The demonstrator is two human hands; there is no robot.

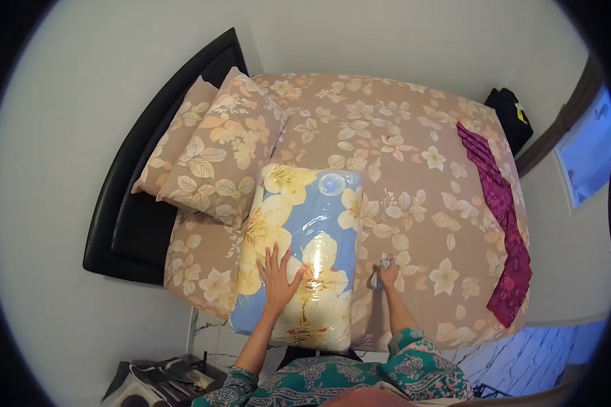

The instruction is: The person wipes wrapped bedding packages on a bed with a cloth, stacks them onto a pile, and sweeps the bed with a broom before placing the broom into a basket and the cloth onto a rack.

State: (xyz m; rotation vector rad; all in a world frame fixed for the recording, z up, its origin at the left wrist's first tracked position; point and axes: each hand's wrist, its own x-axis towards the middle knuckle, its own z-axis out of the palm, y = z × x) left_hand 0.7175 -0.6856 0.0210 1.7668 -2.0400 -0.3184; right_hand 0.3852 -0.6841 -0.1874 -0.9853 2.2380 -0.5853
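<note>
My left hand lies flat with fingers spread on a large package. The package is wrapped in shiny clear plastic and printed with big yellow flowers on blue. It rests on the near side of the bed, beside the pillows. To the right of the package, my right hand is closed around a small crumpled grey-white cloth, part of which sticks out past the fingers. That hand is just above or on the bedsheet; I cannot tell which.
Two floral pillows lean by the black headboard. A folded magenta cloth stretches across the foot of the bed. Behind the far right corner is a black bag. Dark items lie on a stand at lower left.
</note>
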